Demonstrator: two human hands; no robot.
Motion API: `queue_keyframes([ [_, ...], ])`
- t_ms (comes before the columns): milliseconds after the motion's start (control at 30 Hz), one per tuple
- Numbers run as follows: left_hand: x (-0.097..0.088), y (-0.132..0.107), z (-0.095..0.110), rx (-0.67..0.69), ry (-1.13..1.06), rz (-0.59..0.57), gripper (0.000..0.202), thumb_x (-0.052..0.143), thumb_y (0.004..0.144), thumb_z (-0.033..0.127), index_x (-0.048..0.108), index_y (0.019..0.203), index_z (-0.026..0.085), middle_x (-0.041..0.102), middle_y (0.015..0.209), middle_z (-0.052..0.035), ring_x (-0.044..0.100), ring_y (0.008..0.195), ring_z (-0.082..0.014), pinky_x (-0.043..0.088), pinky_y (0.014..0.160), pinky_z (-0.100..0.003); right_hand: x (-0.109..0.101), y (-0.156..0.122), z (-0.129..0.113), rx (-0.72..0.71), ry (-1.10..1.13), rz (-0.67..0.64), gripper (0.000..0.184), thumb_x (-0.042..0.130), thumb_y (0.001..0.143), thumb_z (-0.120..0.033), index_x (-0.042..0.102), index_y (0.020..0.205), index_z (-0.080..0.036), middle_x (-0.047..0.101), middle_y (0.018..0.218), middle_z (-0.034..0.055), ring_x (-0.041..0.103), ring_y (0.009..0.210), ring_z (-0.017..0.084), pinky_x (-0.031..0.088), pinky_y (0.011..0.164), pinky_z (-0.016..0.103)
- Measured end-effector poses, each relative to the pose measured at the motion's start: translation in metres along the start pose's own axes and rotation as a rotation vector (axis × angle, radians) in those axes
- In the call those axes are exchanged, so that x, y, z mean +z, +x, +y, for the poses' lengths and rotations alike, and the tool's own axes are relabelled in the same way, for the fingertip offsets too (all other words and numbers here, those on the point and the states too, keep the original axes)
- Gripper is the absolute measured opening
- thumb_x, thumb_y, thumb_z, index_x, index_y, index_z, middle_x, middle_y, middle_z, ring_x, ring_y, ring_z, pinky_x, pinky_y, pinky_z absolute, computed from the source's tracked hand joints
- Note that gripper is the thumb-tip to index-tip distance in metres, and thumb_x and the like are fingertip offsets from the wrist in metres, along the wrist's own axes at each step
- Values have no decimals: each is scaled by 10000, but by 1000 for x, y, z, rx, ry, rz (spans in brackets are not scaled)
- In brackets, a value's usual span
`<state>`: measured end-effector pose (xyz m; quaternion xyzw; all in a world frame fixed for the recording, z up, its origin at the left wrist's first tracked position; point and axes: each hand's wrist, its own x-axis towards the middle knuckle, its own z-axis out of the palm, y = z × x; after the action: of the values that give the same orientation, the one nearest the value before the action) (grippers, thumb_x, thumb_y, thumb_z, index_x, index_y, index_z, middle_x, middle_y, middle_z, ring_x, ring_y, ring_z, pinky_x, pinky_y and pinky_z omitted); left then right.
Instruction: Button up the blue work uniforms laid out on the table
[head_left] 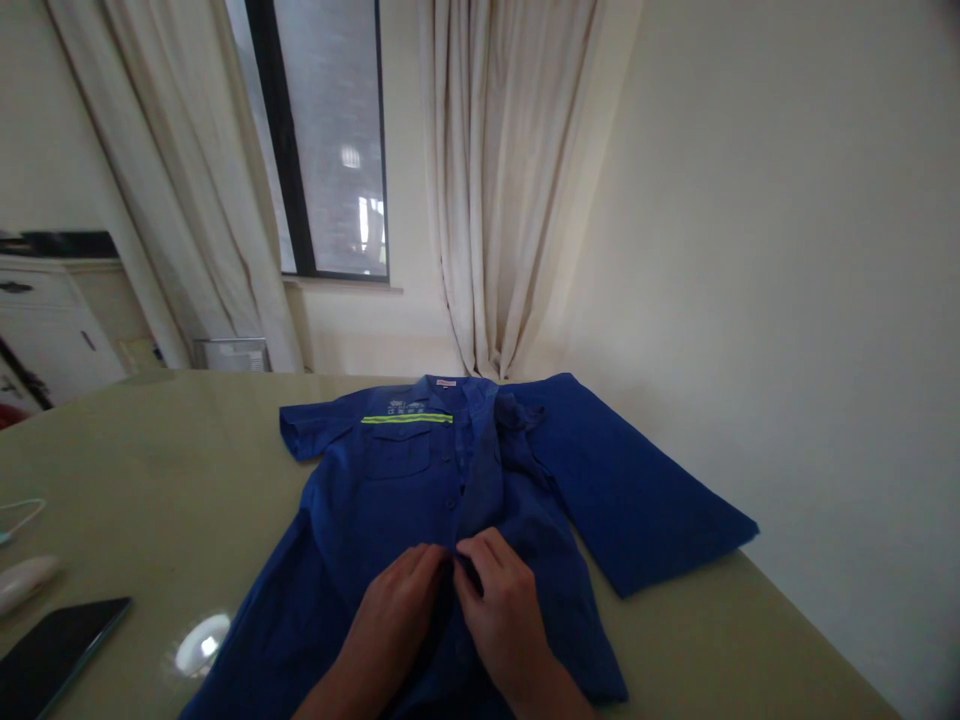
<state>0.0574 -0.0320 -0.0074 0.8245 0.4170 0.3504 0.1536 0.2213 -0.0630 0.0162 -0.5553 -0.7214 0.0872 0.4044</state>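
Left hand [397, 610] and right hand [499, 600] pinching the front placket of a blue work shirt [420, 500], fingertips meeting, dark phone [56, 650] far off the left hand's outer side

Open table [187, 470] beside shirt [390, 500]; phone [52, 650], white case [26, 582] far left.

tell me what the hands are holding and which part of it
The blue shirt, lying on the table. The left hand and the right hand both pinch it at the front button strip, nearer the hem than the chest pocket.
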Motion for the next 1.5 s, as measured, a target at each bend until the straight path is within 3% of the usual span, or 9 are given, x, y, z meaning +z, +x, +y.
queue_keyframes([
  [200,1,0,0,-93,-79,1,171,496,988,168,597,1075,274,743,941,27,735,854,-138,565,782,-222,6,1,0,65,-118,-131,266,597,836,18,663,927,-223,665,960,35,666,903,208,501,811,294],
  [400,-1,0,2,-20,-42,-16,207,495,973,155,601,1091,288,729,934,21,724,849,-149,574,804,-243,1,2,-1,107,-76,-145,224,589,864,-36,689,911,-231,667,945,35,658,898,204,488,805,286],
  [600,1,1,1,-87,-98,-13,246,521,932,125,585,1112,280,750,986,11,743,913,-159,602,837,-276,2,2,3,93,37,-126,222,573,893,-66,703,950,-237,682,966,36,662,914,203,487,832,281],
  [767,2,-1,-2,33,20,35,403,489,966,141,576,1323,306,747,1166,-14,729,1040,-174,601,942,-320,4,3,7,128,62,-103,188,591,895,-85,706,957,-220,703,946,45,678,888,212,484,825,290],
  [900,-2,-1,1,61,80,17,350,476,981,145,652,1241,302,754,1070,-11,738,952,-170,617,896,-298,-1,6,7,148,81,-132,164,602,904,-101,720,893,-214,705,904,39,678,862,203,474,797,282],
  [1100,-1,0,-3,26,-20,75,266,512,978,167,694,1140,275,773,1044,0,745,942,-161,603,888,-268,-2,7,4,128,162,-119,151,594,939,-151,731,917,-212,713,921,37,676,872,186,475,799,266],
  [1233,0,0,-4,-61,-86,71,249,530,955,176,717,1087,277,790,1028,14,756,922,-163,594,866,-265,-1,7,2,90,252,-79,156,598,973,-252,750,989,-219,731,953,45,686,910,191,481,836,264],
  [1400,-5,4,0,-228,-130,15,194,566,919,204,729,995,276,794,926,29,760,851,-171,572,801,-258,-3,11,5,202,415,-78,383,478,1047,-421,760,890,-214,724,781,25,683,761,180,485,734,253],
  [1500,-8,5,2,-260,-174,-8,182,549,924,212,714,971,273,787,908,28,753,852,-167,551,790,-245,-1,13,11,262,469,-131,230,610,969,-347,748,860,-199,738,780,21,696,744,186,489,687,245],
])
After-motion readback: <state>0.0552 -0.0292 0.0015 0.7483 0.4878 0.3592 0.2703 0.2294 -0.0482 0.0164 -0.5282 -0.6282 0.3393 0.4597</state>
